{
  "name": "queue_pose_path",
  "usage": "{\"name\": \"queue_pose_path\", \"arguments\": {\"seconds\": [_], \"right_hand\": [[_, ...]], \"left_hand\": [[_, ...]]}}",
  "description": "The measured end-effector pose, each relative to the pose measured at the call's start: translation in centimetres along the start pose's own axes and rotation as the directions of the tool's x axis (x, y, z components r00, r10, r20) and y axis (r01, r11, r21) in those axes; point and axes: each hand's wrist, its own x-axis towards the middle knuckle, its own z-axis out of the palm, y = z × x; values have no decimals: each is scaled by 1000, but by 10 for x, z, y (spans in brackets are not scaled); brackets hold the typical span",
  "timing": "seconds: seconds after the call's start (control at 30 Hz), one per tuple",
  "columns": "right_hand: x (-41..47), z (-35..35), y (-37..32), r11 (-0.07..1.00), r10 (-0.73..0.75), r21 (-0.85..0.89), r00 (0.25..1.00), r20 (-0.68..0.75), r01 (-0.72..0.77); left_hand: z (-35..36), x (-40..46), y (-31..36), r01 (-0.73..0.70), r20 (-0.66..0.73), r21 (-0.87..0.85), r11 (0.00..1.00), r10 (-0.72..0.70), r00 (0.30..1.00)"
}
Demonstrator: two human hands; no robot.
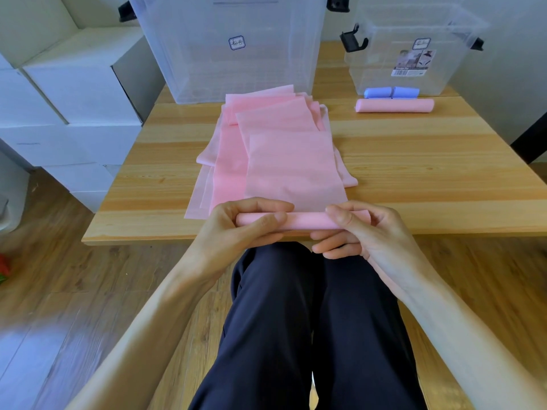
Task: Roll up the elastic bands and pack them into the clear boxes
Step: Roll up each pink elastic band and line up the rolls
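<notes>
A pink elastic band [293, 170] lies flat on top of a pile of pink bands on the wooden table [414, 173]. Its near end is wound into a thin roll [305, 221] at the table's front edge. My left hand [236, 226] grips the roll's left end, thumb on top. My right hand [361, 229] grips the right end. A finished pink roll [395, 105] lies at the back right, in front of a small clear box [384, 54] that holds two blue rolls [390, 92]. A large clear box [231, 48] stands behind the pile.
White cartons [74, 99] are stacked left of the table. My legs in dark trousers [296, 321] are under the front edge. Bare tabletop shows on both sides of the pile. The floor is wood planks.
</notes>
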Motion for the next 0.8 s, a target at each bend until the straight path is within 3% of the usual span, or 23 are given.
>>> {"name": "queue_pose_path", "arguments": {"seconds": [0.5, 0.67, 0.8], "right_hand": [[-2, -2, 2, 1000, -20, -5, 1000, 4, 20], [-2, -2, 1, 1000, -6, -4, 1000, -12, 6], [-2, -3, 1, 999, -24, -22, 1000, 12, 24]], "left_hand": [[4, -2, 4, 38, 2, 80, 996, -38, 999], [3, -3, 6, 62, 60, 77, 995, -67, 996], [5, -2, 7, 65, 13, 93, 994, -66, 998]]}}
